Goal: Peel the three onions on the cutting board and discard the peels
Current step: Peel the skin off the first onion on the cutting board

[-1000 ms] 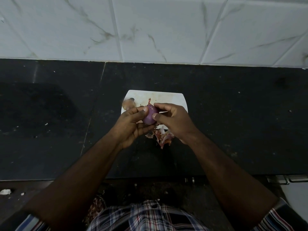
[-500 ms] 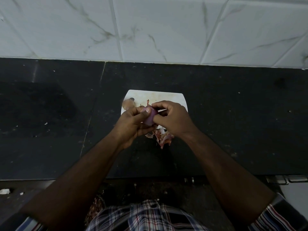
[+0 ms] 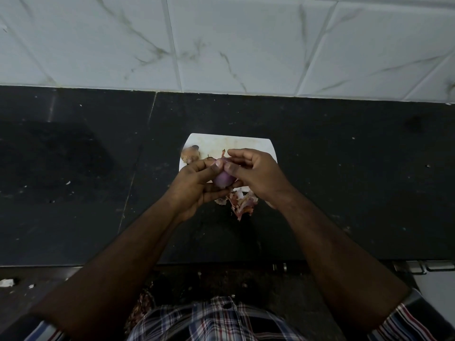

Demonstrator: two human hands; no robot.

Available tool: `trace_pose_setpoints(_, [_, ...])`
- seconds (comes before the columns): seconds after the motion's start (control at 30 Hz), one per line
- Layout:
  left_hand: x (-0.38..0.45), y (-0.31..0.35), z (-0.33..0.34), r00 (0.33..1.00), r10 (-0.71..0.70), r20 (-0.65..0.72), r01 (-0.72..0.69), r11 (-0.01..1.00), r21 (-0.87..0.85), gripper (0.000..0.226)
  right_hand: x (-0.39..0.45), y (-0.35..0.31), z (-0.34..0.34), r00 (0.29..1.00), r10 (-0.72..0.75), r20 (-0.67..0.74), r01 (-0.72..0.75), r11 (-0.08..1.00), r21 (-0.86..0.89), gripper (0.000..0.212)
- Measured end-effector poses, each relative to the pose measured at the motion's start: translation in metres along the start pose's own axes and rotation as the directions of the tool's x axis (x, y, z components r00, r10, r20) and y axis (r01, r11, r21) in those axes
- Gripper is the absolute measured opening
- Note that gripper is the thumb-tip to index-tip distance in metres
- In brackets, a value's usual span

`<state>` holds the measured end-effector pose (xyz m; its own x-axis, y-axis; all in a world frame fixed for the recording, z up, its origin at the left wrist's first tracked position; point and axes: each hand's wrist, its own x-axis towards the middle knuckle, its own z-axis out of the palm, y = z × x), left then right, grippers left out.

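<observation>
While a half-peeled purple onion [image 3: 222,179] is cradled above the white cutting board [image 3: 248,143], the left hand [image 3: 194,185] curls round it as a steady grip, freeing the right hand [image 3: 256,173] to pinch skin at its top. Shed peels [image 3: 242,203] pile at the board's near edge on the dark tabletop [image 3: 344,180]; another onion [image 3: 190,153] waits far left, apparently unpeeled.

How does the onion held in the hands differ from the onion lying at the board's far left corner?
The held onion shows smooth purple flesh; the corner onion shows a dull brownish surface. The held onion is gripped by the left hand and right hand; the corner onion lies untouched on the cutting board.
</observation>
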<state>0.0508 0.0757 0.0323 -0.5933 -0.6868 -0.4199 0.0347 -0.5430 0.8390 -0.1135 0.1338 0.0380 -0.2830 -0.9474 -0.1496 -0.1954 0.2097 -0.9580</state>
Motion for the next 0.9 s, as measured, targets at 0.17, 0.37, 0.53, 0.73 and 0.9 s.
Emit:
trace_pose_setpoints(0.17, [0.001,-0.003,-0.004,0.999,0.031,0.035,-0.03,0.999,-0.035,0.036,-0.004,-0.003,-0.004,0.998,0.053,0.041,-0.06,0.981,0.182,0.032])
trace_pose_setpoints(0.37, [0.002,-0.004,-0.007,0.992,0.12,0.047,-0.122,0.992,0.025,0.034,-0.008,-0.002,-0.005,0.994,0.087,0.068,-0.103,0.948,0.3,0.024])
trace_pose_setpoints(0.53, [0.005,-0.004,-0.003,0.993,0.111,0.034,-0.111,0.994,0.01,0.05,-0.007,-0.001,0.002,0.99,-0.06,-0.126,0.076,0.988,0.131,0.014])
trace_pose_setpoints(0.73, [0.003,0.003,0.003,0.999,0.041,0.035,-0.039,0.998,-0.055,0.05,-0.01,0.001,0.008,0.981,-0.074,-0.18,0.104,0.981,0.163,0.016])
trace_pose_setpoints(0.9, [0.003,-0.003,0.011,0.965,0.259,-0.032,-0.257,0.965,0.057,0.054,-0.014,-0.006,0.02,0.957,0.158,-0.245,-0.002,0.844,0.536,0.024])
